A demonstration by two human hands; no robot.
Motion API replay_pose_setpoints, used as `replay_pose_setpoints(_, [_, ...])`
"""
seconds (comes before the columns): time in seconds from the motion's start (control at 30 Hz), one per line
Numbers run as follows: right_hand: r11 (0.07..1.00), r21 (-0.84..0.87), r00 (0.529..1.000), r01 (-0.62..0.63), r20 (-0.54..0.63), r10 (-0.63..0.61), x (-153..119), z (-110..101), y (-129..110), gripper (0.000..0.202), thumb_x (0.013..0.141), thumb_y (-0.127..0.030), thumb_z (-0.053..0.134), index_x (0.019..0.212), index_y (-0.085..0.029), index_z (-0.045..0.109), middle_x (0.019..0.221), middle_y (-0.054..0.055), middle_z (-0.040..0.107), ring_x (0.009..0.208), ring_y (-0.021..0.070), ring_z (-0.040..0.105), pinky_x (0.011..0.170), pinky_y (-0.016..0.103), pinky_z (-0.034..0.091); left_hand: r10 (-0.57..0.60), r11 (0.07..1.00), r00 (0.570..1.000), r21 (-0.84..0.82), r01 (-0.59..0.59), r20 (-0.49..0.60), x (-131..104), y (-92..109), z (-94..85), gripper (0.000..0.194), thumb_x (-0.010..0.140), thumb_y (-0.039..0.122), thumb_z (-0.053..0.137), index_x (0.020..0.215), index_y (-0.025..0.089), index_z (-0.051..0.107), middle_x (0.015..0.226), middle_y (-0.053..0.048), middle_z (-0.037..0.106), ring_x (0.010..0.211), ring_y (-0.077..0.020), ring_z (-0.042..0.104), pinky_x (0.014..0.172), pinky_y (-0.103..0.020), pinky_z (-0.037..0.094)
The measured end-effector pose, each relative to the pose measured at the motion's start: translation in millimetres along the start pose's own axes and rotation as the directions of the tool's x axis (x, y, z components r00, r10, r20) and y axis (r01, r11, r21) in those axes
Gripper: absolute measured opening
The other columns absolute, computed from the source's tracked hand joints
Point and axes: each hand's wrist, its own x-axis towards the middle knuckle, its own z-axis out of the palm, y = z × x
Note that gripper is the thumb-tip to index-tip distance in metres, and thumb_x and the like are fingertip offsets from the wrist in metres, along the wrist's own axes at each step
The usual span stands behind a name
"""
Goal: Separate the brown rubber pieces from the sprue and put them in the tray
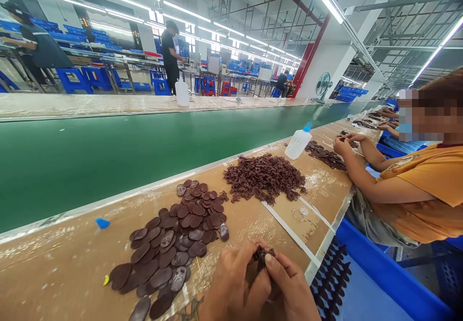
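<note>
At the bottom of the head view, my left hand (235,282) and my right hand (289,282) meet at the fingertips. Both pinch a small dark brown strap piece (261,255), and my fingers cover its lower part. Whether an oval piece is under it, I cannot tell. Left of my hands spreads a heap of flat dark brown oval sole pieces (162,253), some of them shiny. Beyond my fingers lies a pile of thin, tangled dark brown strap pieces (265,176).
A white squeeze bottle (298,143) with a blue tip stands behind the strap pile. At right, a blue bin (383,282) holds rows of dark pieces. A co-worker in an orange shirt (415,190) sits close by. A green conveyor belt (108,161) runs past the table.
</note>
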Motion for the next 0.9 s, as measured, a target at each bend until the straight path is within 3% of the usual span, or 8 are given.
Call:
replay_pose_setpoints(0.3, [0.998,-0.061,0.999,0.031,-0.012,-0.032,-1,-2,-4,0.032,0.059,-0.036,0.091,0.08,-0.015,0.08,0.081,0.01,0.077,0.081,0.0247,0.072,0.083,0.034,0.056,0.03,0.999,1.0,-0.012,-0.03,-0.007,5,4,-2.2,0.018,0.087,0.026,0.051,0.102,0.024,0.062,0.095,-0.003,0.073,0.089,-0.0221,0.068,0.081,-0.035,0.052])
replay_pose_setpoints(0.47, [0.987,-0.142,0.996,0.07,-0.053,-0.078,1,-7,-1,0.037,0.057,-0.041,0.091,0.079,-0.014,0.079,0.084,0.01,0.077,0.086,0.0245,0.071,0.087,0.032,0.054,0.146,0.987,0.988,-0.053,-0.149,-0.055,10,7,-2.6,0.018,0.084,0.022,0.05,0.098,0.022,0.061,0.089,-0.003,0.074,0.081,-0.0202,0.07,0.074,-0.032,0.054])
replay_pose_setpoints(0.53, [0.984,-0.157,0.995,0.08,-0.049,-0.088,1,-10,0,0.037,0.058,-0.043,0.091,0.079,-0.015,0.078,0.084,0.009,0.076,0.084,0.0227,0.069,0.084,0.029,0.054,0.159,0.985,0.984,-0.061,-0.164,-0.074,9,7,-1.6,0.018,0.083,0.022,0.051,0.098,0.022,0.062,0.091,-0.003,0.075,0.083,-0.0204,0.072,0.076,-0.033,0.055])
replay_pose_setpoints(0.73, [0.98,-0.172,0.993,0.103,-0.032,-0.11,2,-16,2,0.036,0.06,-0.045,0.089,0.074,-0.015,0.075,0.068,0.003,0.069,0.064,0.0147,0.06,0.063,0.022,0.051,0.009,0.999,0.998,-0.05,-0.012,-0.055,3,-2,7.6,0.018,0.087,0.033,0.059,0.102,0.023,0.063,0.111,-0.009,0.074,0.102,-0.0253,0.07,0.088,-0.04,0.057])
replay_pose_setpoints(0.9, [0.981,-0.173,0.993,0.085,-0.063,-0.097,1,-14,-2,0.038,0.058,-0.045,0.09,0.071,-0.015,0.072,0.057,-0.002,0.06,0.05,0.0081,0.049,0.051,0.018,0.044,0.025,0.998,0.998,-0.055,-0.028,-0.052,5,-5,7.3,0.034,0.081,0.03,0.061,0.115,0.025,0.062,0.108,-0.006,0.075,0.096,-0.0245,0.072,0.083,-0.038,0.06])
